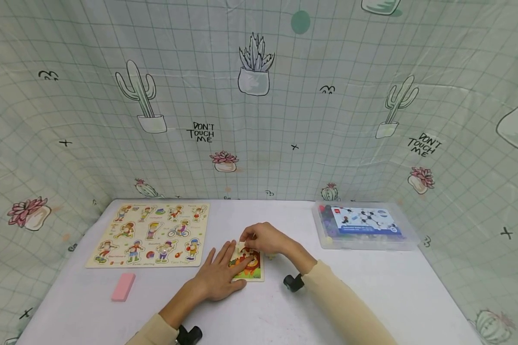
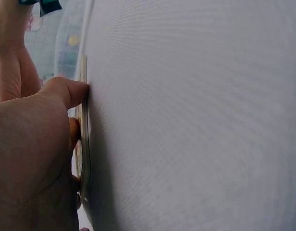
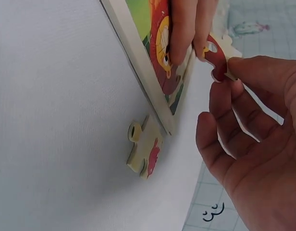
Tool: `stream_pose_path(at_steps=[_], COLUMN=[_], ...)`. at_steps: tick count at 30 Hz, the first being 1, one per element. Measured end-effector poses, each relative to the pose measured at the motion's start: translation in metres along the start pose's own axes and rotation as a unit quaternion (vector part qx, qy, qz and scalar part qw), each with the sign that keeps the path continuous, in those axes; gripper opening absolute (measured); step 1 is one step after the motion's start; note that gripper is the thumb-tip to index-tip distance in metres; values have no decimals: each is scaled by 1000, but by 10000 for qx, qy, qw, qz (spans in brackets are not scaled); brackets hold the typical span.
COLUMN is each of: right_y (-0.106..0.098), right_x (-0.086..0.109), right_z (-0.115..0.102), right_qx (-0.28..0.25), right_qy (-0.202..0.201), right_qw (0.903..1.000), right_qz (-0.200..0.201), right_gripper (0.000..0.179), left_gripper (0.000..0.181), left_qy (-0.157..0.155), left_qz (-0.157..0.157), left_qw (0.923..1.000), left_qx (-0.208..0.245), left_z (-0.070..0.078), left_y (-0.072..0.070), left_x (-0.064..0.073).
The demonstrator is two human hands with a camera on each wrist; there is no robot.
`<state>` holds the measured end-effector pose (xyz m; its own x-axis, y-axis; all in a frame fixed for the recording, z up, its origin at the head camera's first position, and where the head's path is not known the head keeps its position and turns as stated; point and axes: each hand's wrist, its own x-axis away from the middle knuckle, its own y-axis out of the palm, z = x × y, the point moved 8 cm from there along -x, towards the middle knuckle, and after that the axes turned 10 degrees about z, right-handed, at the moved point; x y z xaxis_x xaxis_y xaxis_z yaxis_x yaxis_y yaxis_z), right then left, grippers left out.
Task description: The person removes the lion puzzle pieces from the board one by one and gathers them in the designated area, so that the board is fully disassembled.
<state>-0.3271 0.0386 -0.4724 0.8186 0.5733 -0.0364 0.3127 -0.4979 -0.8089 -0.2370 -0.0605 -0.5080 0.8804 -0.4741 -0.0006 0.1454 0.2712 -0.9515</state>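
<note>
A small picture puzzle in a wooden tray (image 1: 262, 279) lies at the middle of the table; a lion face shows on it in the right wrist view. My left hand (image 1: 217, 279) rests over its left side with fingers stretched out, the thumb at the near edge. Between thumb and fingertips, my right hand (image 1: 265, 238) pinches a jigsaw piece (image 3: 218, 58), red and cream with a knob, just above the far part of the tray. Another jigsaw piece (image 3: 147, 148) lies loose on the table beside the tray's right edge, partly under the right wrist in the head view.
At the back left lies a large wooden board (image 1: 147, 237) with sports figures. A pink block (image 1: 123, 287) sits in front of it. A clear plastic case (image 1: 364, 227) with a blue and white label stands at the back right. Patterned cloth (image 1: 259, 124) hangs behind the table.
</note>
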Motion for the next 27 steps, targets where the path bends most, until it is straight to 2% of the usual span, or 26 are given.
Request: stream_pose_path(at_steps=[12, 27], right_y=[-12, -36], right_x=[8, 33], right_z=[13, 39], right_qx=[-12, -171], right_qy=[235, 487], right_qw=[9997, 9986], right_qz=[0, 114], right_gripper=[15, 15], left_gripper=[61, 61], left_qy=[21, 103], left_qz=[-2, 149], left_qw=[10000, 9998], left_qx=[38, 74], left_z=[1, 2], left_y=[-1, -3], left_x=[1, 1])
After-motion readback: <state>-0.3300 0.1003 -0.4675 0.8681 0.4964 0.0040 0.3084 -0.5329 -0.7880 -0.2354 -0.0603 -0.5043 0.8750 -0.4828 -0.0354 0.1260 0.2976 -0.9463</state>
